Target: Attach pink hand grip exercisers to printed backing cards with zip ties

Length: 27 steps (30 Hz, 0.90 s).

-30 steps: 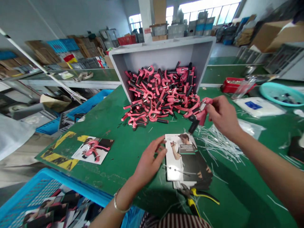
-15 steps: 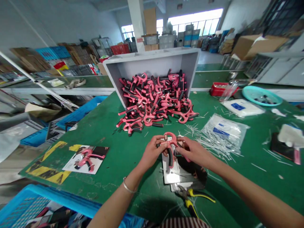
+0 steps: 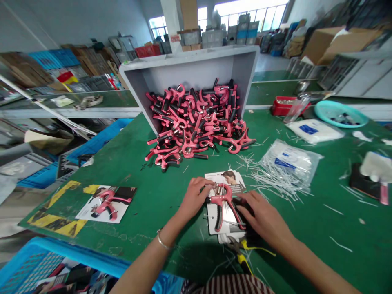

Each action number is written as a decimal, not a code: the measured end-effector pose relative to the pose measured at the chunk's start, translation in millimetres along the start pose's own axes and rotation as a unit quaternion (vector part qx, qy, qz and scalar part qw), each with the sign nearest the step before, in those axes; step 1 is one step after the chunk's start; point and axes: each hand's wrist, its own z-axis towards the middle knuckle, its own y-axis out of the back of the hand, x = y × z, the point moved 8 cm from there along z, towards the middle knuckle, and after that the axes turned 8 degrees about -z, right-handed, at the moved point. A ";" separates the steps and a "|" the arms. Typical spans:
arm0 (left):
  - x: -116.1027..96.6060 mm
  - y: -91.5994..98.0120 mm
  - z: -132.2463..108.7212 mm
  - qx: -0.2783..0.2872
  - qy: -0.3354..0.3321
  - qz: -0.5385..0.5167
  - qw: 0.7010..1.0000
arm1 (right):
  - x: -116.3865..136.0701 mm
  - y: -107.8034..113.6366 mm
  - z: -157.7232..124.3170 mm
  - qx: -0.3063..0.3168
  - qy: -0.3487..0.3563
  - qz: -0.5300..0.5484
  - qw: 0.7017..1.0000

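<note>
A pink hand grip strengthener [image 3: 226, 199] with black handle pads and a metal spring lies over a printed backing card [image 3: 225, 222], its handles pointing toward me. My left hand [image 3: 196, 200] is closed at its left side, fingertips by the spring end and the black knob. From the right, my right hand [image 3: 260, 210] has its fingers bent against the other handle; the palm side is hidden. More card shows beneath the top one. Yellow-handled cutting pliers [image 3: 241, 251] rest just below the cards, partly over their lower edge.
A grey crate [image 3: 190, 61] on its side spills several pink grip strengtheners [image 3: 196, 122]. White zip ties [image 3: 275, 181] lie loose beside a plastic bag [image 3: 294, 159]. At left is a carded grip strengthener [image 3: 107, 204]; a blue basket [image 3: 33, 261] stands below the table edge.
The grip strengthener has come down from above the card to lie on it, turned so its handles spread toward me. My right hand has shifted right, and the card's printed top now shows.
</note>
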 end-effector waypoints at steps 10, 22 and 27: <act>-10.9 -32.9 1.4 -0.004 0.001 -0.095 0.995 | 12.1 -19.3 16.3 -0.009 0.028 0.064 0.998; -9.8 -38.1 -14.0 -0.024 -0.057 -0.097 0.993 | 1.7 -8.8 23.7 -0.091 0.015 0.199 0.976; -5.0 -37.6 -14.7 -0.025 -0.033 -0.126 0.991 | -1.3 -14.4 21.5 -0.060 0.018 0.188 0.980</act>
